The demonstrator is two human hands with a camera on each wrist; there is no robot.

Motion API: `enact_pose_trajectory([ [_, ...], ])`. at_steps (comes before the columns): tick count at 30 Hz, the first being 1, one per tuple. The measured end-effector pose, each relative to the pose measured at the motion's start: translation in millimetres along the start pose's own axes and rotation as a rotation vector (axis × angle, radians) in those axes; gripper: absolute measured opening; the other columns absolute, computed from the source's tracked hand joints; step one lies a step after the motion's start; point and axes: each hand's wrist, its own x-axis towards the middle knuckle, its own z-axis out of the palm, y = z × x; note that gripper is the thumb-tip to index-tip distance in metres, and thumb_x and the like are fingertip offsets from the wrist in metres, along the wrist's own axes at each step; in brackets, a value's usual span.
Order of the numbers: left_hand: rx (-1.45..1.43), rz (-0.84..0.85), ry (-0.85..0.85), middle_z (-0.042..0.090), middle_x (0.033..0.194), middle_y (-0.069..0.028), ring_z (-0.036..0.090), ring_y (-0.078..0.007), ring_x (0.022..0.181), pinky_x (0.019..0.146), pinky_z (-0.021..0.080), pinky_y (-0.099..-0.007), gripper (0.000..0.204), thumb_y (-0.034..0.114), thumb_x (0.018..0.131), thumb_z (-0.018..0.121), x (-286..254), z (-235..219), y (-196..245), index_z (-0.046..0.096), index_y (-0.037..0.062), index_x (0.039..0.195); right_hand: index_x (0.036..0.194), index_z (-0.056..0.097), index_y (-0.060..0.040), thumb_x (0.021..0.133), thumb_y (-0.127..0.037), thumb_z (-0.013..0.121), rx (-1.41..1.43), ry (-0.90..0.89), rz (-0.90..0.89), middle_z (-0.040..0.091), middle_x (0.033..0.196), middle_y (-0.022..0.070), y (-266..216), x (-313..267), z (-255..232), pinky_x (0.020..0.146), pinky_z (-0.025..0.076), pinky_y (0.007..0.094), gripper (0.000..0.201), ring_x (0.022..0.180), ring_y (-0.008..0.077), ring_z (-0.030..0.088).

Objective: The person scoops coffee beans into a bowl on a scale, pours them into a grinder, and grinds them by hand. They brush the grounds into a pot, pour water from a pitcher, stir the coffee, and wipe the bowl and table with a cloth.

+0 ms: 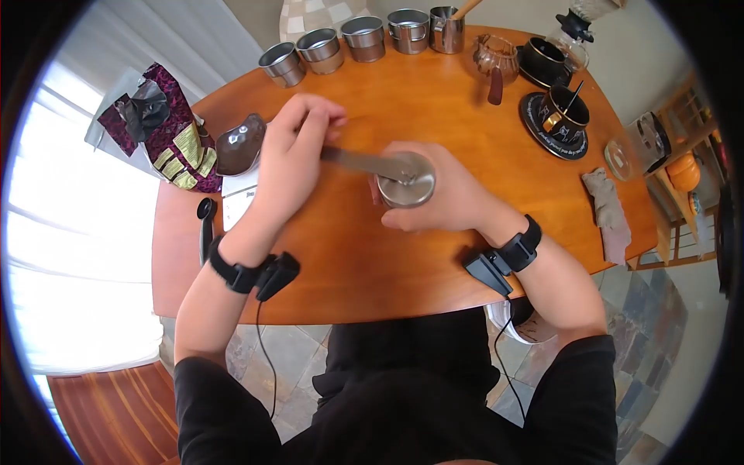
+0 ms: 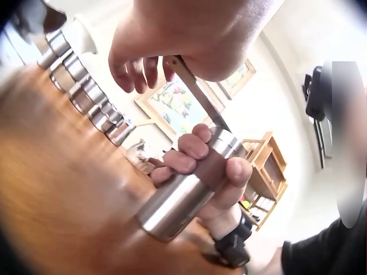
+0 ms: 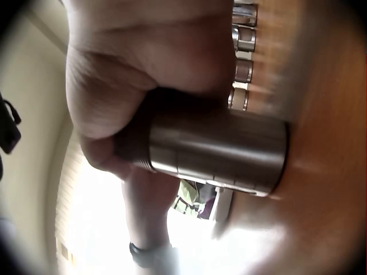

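Note:
A cylindrical steel grinder (image 2: 178,206) with a brown band stands on the wooden table, its round lid (image 1: 409,182) facing up in the head view. My right hand (image 1: 449,190) grips it round the upper part, with fingers and thumb on the band in the left wrist view. From the lid a flat metal crank arm (image 2: 200,94) reaches to my left hand (image 1: 298,151), whose fingers curl over its outer end; the knob is hidden in the hand. The right wrist view shows the steel body (image 3: 218,152) below my right hand (image 3: 149,57).
Several steel cups (image 1: 320,51) line the table's far edge. On the left are a purple bag (image 1: 182,143), a dark dish (image 1: 241,146) and a white scale (image 1: 236,203). To the right stand a glass pot (image 1: 494,56), a black cup (image 1: 564,112) on a saucer, and a folded cloth (image 1: 607,213).

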Motion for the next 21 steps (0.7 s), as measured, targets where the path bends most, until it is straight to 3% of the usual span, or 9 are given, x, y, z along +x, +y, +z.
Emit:
enact_pose_trajectory([
  [4, -0.228, -0.143, 0.046, 0.058, 0.092, -0.0049, 0.061, -0.0144, 0.089, 0.076, 0.049, -0.0272, 0.023, 0.02, 0.102, 0.041, 26.0, 35.9, 6.5, 0.055, 0.0026, 0.099, 0.097, 0.059, -0.0041, 0.068, -0.013, 0.08, -0.053, -0.024, -0.014, 0.061, 0.083, 0.003, 1.5, -2.9, -2.6, 0.072, 0.048, 0.0279, 0.037, 0.078, 0.0123, 0.058],
  [6, -0.257, -0.068, -0.078, 0.057, 0.096, -0.0065, 0.062, -0.0158, 0.091, 0.076, 0.049, -0.0283, 0.022, 0.023, 0.102, 0.042, 32.8, 51.3, 1.0, 0.052, 0.0031, 0.106, 0.099, 0.059, -0.0032, 0.067, -0.015, 0.08, -0.044, -0.052, -0.066, 0.061, 0.09, 0.0043, -1.1, -3.5, 4.0, 0.079, 0.048, 0.0298, 0.04, 0.085, 0.0142, 0.058],
  [7, -0.225, -0.134, -0.166, 0.054, 0.102, -0.0078, 0.061, -0.0173, 0.098, 0.08, 0.048, -0.0285, 0.026, 0.024, 0.101, 0.043, 27.8, 64.9, 11.2, 0.045, 0.004, 0.117, 0.1, 0.059, -0.0029, 0.066, -0.016, 0.081, -0.07, -0.071, -0.058, 0.062, 0.092, 0.0048, -2.4, -3.3, 4.0, 0.079, 0.048, 0.0295, 0.043, 0.087, 0.0142, 0.059],
  [12, -0.259, -0.042, -0.489, 0.051, 0.109, -0.0092, 0.056, -0.0196, 0.113, 0.086, 0.045, -0.0301, 0.038, 0.02, 0.097, 0.051, 32.8, 72.3, 22.2, 0.038, 0.004, 0.129, 0.104, 0.059, -0.0034, 0.069, -0.017, 0.079, -0.141, -0.078, -0.104, 0.063, 0.095, 0.0047, 1.4, -7.5, 2.7, 0.081, 0.048, 0.0294, 0.043, 0.09, 0.0152, 0.06],
  [15, 0.13, 0.312, -0.831, 0.058, 0.109, -0.0125, 0.06, -0.0243, 0.105, 0.094, 0.044, -0.031, 0.044, 0.022, 0.092, 0.059, 20.6, 72.0, 48.7, 0.041, 0.0018, 0.126, 0.105, 0.061, -0.0055, 0.073, -0.016, 0.077, -0.367, -0.049, -0.116, 0.063, 0.101, 0.0047, 14.6, -20.5, 18.8, 0.08, 0.049, 0.028, 0.037, 0.094, 0.014, 0.06],
  [16, 0.122, 0.308, -0.822, 0.058, 0.109, -0.0125, 0.06, -0.0243, 0.105, 0.094, 0.044, -0.031, 0.044, 0.022, 0.092, 0.059, 14.8, 71.4, 62.4, 0.041, 0.0018, 0.126, 0.105, 0.061, -0.0064, 0.073, -0.016, 0.077, -0.443, -0.05, -0.099, 0.064, 0.103, 0.0049, 14.9, -19.8, 18.8, 0.079, 0.049, 0.0274, 0.037, 0.095, 0.0134, 0.06],
  [17, 0.274, 0.333, -0.994, 0.06, 0.099, -0.0117, 0.061, -0.0268, 0.097, 0.096, 0.044, -0.0341, 0.041, 0.024, 0.091, 0.06, 6.7, 69.5, 81.3, 0.044, 0.0033, 0.123, 0.104, 0.062, -0.0073, 0.073, -0.016, 0.077, -0.519, -0.053, -0.083, 0.064, 0.105, 0.0051, 13.5, -18.7, 19.4, 0.078, 0.05, 0.0268, 0.036, 0.096, 0.0127, 0.06],
  [19, 0.43, 0.351, -1.165, 0.062, 0.089, -0.011, 0.063, -0.0293, 0.089, 0.099, 0.044, -0.0372, 0.038, 0.026, 0.09, 0.061, -18.9, 68.5, 87.8, 0.048, 0.0048, 0.119, 0.101, 0.061, -0.0068, 0.075, -0.013, 0.074, -0.071, -0.132, 0.017, 0.064, 0.097, 0.0054, -1.6, -6.8, 5.4, 0.075, 0.05, 0.0267, 0.03, 0.088, 0.0127, 0.06],
  [21, 0.175, 0.761, -0.871, 0.06, 0.073, -0.008, 0.062, -0.0325, 0.075, 0.101, 0.043, -0.0438, 0.026, 0.025, 0.087, 0.064, -41.2, 69.2, 74.7, 0.056, 0.0068, 0.104, 0.1, 0.06, -0.0065, 0.076, -0.011, 0.073, 0.16, -0.165, 0.07, 0.064, 0.093, 0.0056, -4.7, 0.9, -2.0, 0.073, 0.05, 0.0267, 0.027, 0.084, 0.0127, 0.06],
])
